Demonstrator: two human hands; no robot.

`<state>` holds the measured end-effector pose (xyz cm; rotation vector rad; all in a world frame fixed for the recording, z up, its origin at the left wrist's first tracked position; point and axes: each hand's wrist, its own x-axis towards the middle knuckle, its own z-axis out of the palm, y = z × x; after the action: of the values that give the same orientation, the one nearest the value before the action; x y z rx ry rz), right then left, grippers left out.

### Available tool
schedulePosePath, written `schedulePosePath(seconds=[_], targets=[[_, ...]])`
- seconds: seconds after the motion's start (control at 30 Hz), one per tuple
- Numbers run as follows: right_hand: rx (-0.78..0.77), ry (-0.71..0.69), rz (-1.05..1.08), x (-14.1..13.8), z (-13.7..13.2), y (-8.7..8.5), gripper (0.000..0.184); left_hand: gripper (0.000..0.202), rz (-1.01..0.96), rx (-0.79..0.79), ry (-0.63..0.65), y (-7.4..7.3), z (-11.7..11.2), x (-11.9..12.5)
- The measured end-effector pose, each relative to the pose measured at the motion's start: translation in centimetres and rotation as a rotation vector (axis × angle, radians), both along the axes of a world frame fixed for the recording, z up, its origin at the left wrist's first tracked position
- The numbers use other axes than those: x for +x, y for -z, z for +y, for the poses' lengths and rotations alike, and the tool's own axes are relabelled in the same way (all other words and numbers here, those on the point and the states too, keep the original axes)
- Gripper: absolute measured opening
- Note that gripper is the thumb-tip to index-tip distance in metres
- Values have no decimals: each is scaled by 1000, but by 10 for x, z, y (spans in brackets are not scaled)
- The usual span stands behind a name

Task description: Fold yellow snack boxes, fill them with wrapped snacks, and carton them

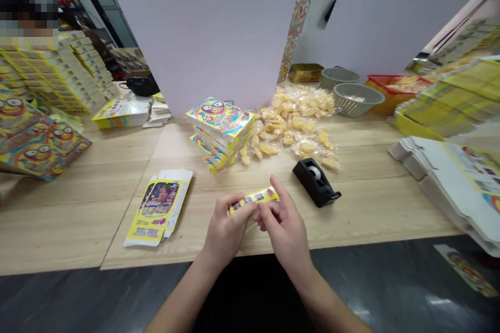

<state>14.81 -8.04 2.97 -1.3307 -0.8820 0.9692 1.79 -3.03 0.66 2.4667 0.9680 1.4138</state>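
Above the table's front edge, my left hand (227, 226) is closed around a narrow yellow box (255, 198) with small pictures on its upward side. My right hand (284, 221) is at the box's right part, thumb and curled fingers against its near edge, forefinger stretched upward. Palms and fingers hide much of the box. To the left lie flattened yellow cartons (160, 208), one over another. A black tape dispenser (315, 182) stands to the right of my hands. Beyond them is a stack of colourful boxes (221, 127) with a cartoon face on top.
Plastic-wrapped yellow pieces (297, 119) are heaped behind the dispenser. Grey baskets (357, 100) and a red bin (390, 88) stand at the back. Flat cartons (457, 171) are piled at right. Display boxes (42, 140) and a person (27, 15) are at left.
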Motion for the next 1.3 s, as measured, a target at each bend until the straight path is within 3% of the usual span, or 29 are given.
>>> schedulePosePath(seconds=[0.23, 0.33, 0.43, 0.57, 0.67, 0.73, 0.83, 0.9, 1.0, 1.03, 1.07, 1.13, 1.2, 1.3], targets=[[-66, -43, -150, 7, 1, 0, 74, 36, 67, -80, 73, -8, 1, -4], [-130, 19, -422, 18, 1, 13, 73, 33, -8, -160, 37, -12, -1, -6], [-37, 135, -727, 37, 3, 28, 69, 28, -176, -227, -52, -7, -2, -10], [139, -94, -833, 52, 5, 43, 29, 26, -327, -391, -45, 10, 2, -26], [228, -49, -1059, 41, -1, 58, 20, 32, -296, -463, -102, 19, 8, -44], [246, -118, -1186, 28, -8, 68, 22, 34, -199, -474, -107, 24, 12, -53], [191, -405, -1083, 22, -5, 78, 21, 40, 116, -576, 71, 34, 14, -55], [136, -380, -972, 35, 18, 78, 17, 50, 352, -615, 149, 44, 14, -48], [57, -58, -1030, 69, 87, 77, 30, 81, 614, -567, 105, 59, 15, -32], [8, 18, -1102, 80, 115, 78, 42, 87, 671, -550, 79, 62, 15, -28], [-60, 38, -1169, 89, 141, 80, 55, 91, 713, -536, 56, 64, 17, -25], [-180, -46, -1257, 101, 182, 88, 60, 91, 768, -520, 37, 66, 20, -26], [-237, -123, -1294, 105, 199, 101, 51, 92, 801, -520, 41, 66, 24, -34], [-234, -140, -1305, 101, 173, 125, 42, 92, 819, -529, 32, 64, 28, -54]])
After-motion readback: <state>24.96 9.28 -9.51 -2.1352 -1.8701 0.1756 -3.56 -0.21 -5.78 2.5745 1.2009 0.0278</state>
